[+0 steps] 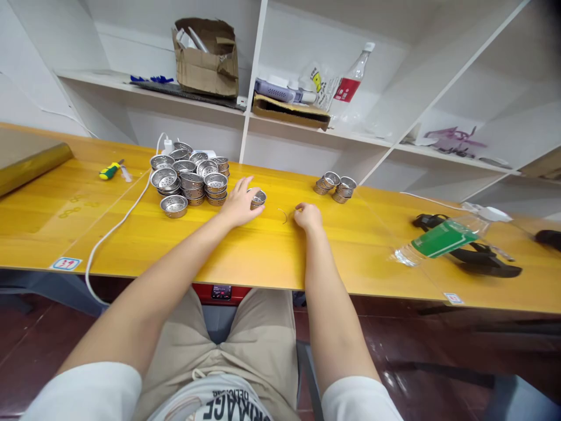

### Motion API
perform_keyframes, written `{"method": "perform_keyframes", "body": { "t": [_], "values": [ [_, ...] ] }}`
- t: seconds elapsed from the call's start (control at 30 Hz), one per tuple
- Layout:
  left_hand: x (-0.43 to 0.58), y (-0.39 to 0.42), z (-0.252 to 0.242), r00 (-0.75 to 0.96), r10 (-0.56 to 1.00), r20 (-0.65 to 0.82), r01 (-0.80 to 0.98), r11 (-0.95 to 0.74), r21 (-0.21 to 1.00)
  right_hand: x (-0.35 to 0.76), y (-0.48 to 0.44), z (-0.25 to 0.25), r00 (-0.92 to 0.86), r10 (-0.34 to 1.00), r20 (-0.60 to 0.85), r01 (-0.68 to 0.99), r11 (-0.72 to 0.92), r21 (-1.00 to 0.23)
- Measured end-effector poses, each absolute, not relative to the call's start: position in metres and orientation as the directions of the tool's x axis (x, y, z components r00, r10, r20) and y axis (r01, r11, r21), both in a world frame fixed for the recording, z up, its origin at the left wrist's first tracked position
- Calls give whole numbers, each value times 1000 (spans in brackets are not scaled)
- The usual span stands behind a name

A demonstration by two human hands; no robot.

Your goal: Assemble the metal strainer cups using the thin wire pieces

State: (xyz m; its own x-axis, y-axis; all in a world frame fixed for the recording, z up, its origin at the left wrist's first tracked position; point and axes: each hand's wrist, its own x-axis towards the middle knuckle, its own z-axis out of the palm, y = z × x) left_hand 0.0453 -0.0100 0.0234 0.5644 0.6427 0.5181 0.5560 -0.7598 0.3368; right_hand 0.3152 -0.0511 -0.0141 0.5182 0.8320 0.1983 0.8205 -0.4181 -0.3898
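My left hand is on the table with its fingers spread, thumb and forefinger on either side of a small perforated metal strainer cup. Whether they press on the cup I cannot tell. My right hand rests to the right with its fingers curled together; anything in them is hidden. Between the hands lies a thin curved wire, a little apart from my right fingers. Left of my left hand, several similar strainer cups stand in stacks. Two short stacks of cups stand farther back on the right.
A white cable crosses the yellow table at left, near a green-and-yellow screwdriver. A bottle with a green label lies over black sandals at right. Shelves behind hold a cardboard box and an upright bottle.
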Motion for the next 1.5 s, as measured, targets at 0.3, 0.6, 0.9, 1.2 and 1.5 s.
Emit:
{"method": "perform_keyframes", "body": {
  "t": [0.3,0.6,0.9,1.2,1.5],
  "values": [
    [50,20,-17,496,709,501,540,-704,461,327,-47,-19,462,883,82,851,-415,-323],
    [54,18,-17,419,760,497,550,-648,527,310,-53,-11,517,855,-22,847,-516,-130],
    [54,14,-13,392,771,502,575,-632,521,305,-54,-9,533,845,43,826,-508,-246],
    [56,13,-11,377,784,494,604,-612,510,277,-48,-2,581,786,213,449,-92,-889],
    [52,11,-12,362,728,582,483,-680,551,253,-46,3,545,829,125,134,61,-989]
  ]
}}
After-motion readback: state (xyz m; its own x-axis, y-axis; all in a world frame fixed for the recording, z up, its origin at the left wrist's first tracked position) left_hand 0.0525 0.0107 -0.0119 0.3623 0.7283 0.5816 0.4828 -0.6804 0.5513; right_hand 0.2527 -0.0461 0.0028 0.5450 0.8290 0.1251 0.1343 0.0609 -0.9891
